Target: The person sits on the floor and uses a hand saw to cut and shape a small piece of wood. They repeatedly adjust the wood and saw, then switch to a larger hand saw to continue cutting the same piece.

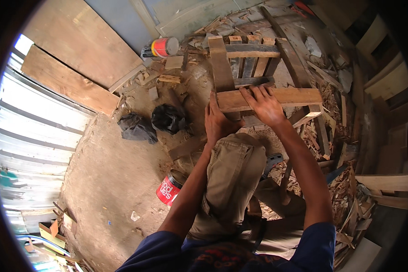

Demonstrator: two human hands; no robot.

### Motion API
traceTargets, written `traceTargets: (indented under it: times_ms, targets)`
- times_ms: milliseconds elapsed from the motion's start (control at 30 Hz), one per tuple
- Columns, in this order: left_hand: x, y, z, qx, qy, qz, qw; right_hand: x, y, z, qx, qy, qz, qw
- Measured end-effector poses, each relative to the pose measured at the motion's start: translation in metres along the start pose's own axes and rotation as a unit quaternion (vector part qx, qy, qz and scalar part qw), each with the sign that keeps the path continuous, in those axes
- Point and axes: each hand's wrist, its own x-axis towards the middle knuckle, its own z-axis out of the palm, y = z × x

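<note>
In front of my knees a wooden chair frame (pixel 294 96) lies on the floor, with short slats (pixel 248 67) between its rails at the far end. My left hand (pixel 218 123) grips the left corner of its near rail, the thumb running along the lower side. Over the top of that same rail bend the fingers of my right hand (pixel 266 108); its thumb is hidden. A dark upright (pixel 221 63) of the frame rises beyond my left fingers. My trousered knee (pixel 235 158) is close below the rail and may be touching it.
Two black plastic bags (pixel 168 119) sit on the floor to the left. A red can (pixel 168 189) stands beside my left forearm, and another can (pixel 165 47) lies near the back wall. Wood scraps and shavings (pixel 310 136) cover the right side. Corrugated sheeting (pixel 36 145) bounds the left.
</note>
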Motion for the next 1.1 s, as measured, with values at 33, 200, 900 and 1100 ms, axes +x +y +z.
traceTargets:
  times_ms: [33, 200, 900, 1100]
  targets:
    - [0.000, -0.002, 0.001, 0.003, 0.003, 0.006, 1.000, 0.000, -0.001, 0.001, 0.011, -0.013, 0.005, 1.000]
    - [0.000, -0.004, 0.009, 0.030, 0.008, 0.028, 0.999, -0.001, -0.002, -0.003, 0.021, -0.030, 0.029, 0.999]
    - [0.004, 0.084, -0.066, -0.198, -0.003, 0.144, 0.970, -0.046, -0.003, -0.081, 0.758, 0.244, 0.538, 0.276]
    - [-0.024, 0.102, -0.078, -0.332, -0.113, 0.174, 0.920, -0.026, 0.024, -0.118, 0.779, 0.268, 0.467, 0.320]
